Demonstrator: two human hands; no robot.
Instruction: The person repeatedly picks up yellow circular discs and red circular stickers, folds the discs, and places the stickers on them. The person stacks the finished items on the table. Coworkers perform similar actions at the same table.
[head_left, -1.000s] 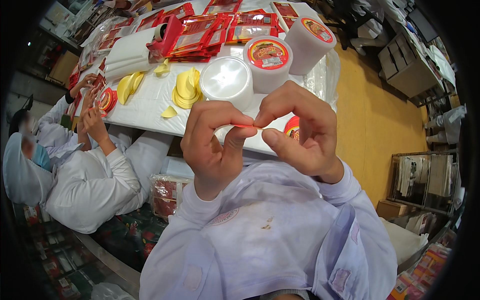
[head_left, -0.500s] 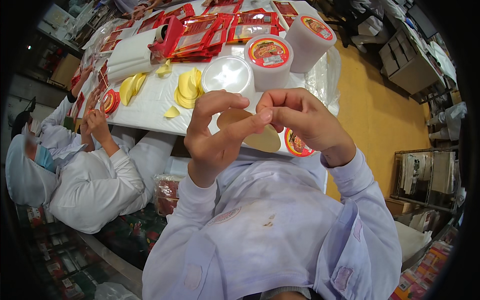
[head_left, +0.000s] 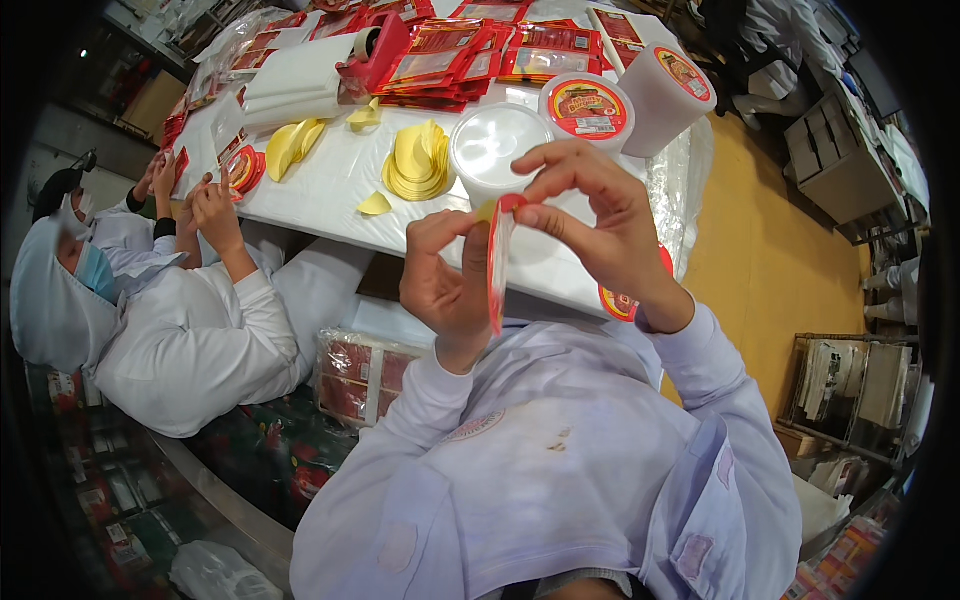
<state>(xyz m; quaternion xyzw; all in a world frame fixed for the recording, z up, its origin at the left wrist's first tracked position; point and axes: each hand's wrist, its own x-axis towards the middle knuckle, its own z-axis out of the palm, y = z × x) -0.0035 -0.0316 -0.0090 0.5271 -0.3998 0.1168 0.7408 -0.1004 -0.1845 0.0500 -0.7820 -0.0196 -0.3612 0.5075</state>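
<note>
My left hand (head_left: pixel 447 280) is closed on a round red-edged label (head_left: pixel 497 275), which stands nearly edge-on between my hands. A small yellow bit shows at its top edge. My right hand (head_left: pixel 605 220) pinches that same top edge between thumb and finger. Just beyond my hands is a translucent white tub (head_left: pixel 490 140) whose lid bears no label. Beside it stands a tub with a round red-and-yellow label (head_left: pixel 588 105) on its lid. More round red labels (head_left: pixel 618 303) lie at the table edge, partly hidden behind my right wrist.
Yellow paper discs (head_left: pixel 418 165) lie in a stack on the table, with another pile (head_left: pixel 293 150) farther left. Red pouches (head_left: pixel 440 60), a red tape dispenser (head_left: pixel 375 60) and a second labelled tub (head_left: pixel 665 95) stand behind. A co-worker (head_left: pixel 200 350) sits at my left.
The tan disc seen between my fingers before is now a red-edged label turned edge-on. My right hand has risen slightly, and the view has shifted so the table sits farther right.
</note>
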